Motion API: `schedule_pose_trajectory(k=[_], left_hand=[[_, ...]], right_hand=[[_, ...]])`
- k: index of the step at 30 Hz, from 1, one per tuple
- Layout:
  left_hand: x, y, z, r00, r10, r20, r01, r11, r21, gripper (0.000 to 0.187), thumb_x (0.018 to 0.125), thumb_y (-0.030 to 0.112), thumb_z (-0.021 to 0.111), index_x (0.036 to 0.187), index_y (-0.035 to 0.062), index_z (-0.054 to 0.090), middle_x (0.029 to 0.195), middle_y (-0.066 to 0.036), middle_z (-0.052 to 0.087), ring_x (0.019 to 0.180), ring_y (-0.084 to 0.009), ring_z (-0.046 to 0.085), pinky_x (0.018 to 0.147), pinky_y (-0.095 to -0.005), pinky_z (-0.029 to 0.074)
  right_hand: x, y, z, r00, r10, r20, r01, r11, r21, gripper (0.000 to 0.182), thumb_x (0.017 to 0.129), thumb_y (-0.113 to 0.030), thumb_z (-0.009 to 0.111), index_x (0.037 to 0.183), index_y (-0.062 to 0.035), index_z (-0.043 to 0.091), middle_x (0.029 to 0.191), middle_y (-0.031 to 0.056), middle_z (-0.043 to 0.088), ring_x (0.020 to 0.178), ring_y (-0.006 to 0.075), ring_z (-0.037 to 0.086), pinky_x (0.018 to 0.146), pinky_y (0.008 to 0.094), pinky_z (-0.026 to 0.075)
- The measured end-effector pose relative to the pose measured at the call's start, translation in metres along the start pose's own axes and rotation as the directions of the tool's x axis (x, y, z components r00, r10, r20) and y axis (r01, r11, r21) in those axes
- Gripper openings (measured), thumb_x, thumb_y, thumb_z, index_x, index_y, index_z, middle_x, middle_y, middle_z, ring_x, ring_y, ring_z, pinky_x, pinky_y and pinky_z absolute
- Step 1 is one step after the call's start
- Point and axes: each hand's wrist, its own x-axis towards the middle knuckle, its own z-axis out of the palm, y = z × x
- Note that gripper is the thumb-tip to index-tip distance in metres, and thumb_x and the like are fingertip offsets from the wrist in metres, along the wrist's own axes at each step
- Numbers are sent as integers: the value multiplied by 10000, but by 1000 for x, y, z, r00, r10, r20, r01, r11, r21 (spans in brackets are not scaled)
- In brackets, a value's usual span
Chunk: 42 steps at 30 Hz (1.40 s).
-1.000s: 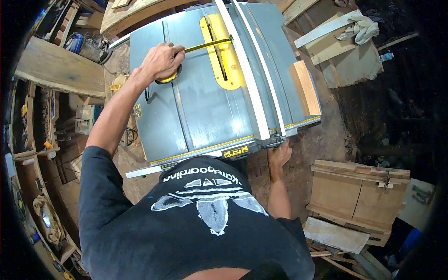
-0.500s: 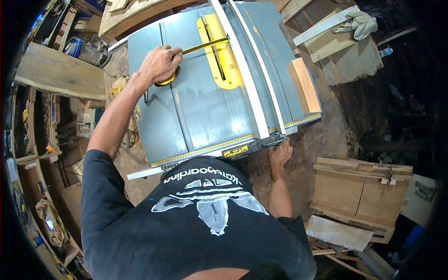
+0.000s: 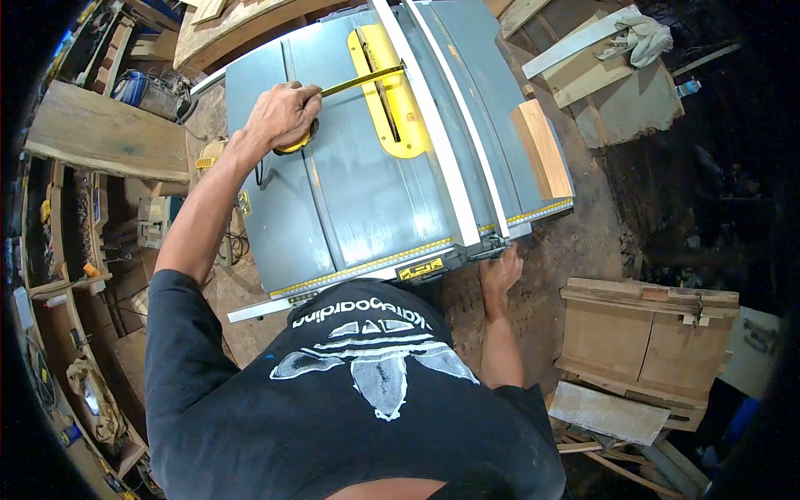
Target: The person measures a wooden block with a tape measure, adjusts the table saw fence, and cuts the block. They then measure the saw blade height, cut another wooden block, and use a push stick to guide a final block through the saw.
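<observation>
Gripping tape measure point(image 3: 293, 148) in left hand point(image 3: 287, 115), upper left of frame, strip point(image 3: 360, 81) out to fence point(image 3: 436, 142). Right of centre, right hand point(image 3: 502, 268) at fence end; cannot tell closure. Possible strip slip-off from tilt or fence nudge.

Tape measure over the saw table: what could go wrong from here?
1. The tape measure reaches the fence across the yellow insert; if it isn't square to the fence, the reading could be off.
2. The right hand is at the fence's front end; a nudge might shift the fence mid-measurement.
3. The left hand alone holds the case; if its tip slips, the tape could sag or retract.
</observation>
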Motion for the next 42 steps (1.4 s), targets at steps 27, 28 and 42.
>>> schedule_pose_trajectory(k=[27, 28, 42], left_hand=[[1, -2, 2, 1000, 18, -19, -19, 999, -39, 353, 968, 257, 521, 1127, 4, 710, 970, -243, 688, 862, -410, 677, 802, -483, 534], [0, -1, 2, 1000, 12, -15, -13, 999, -36, 355, 970, 258, 519, 1129, 3, 709, 974, -242, 689, 864, -410, 679, 805, -482, 535], [1, -3, 3, 999, 31, -21, -32, 999, -42, 354, 977, 256, 522, 1123, -8, 707, 939, -244, 688, 820, -410, 681, 767, -481, 533]], right_hand=[[4, -11, -7, 993, 110, 43, -110, 994, -5, 537, 524, -136, 842, 953, -65, 527, 831, 162, 651, 794, 399, 613, 744, 466, 430], [5, -13, -9, 991, 127, 44, -127, 992, 0, 531, 528, -134, 840, 950, -63, 526, 829, 164, 650, 793, 401, 613, 747, 467, 429], [4, -8, -3, 999, 48, 11, -47, 996, -71, 540, 528, -123, 828, 970, -58, 526, 831, 160, 664, 809, 383, 638, 742, 466, 433]])
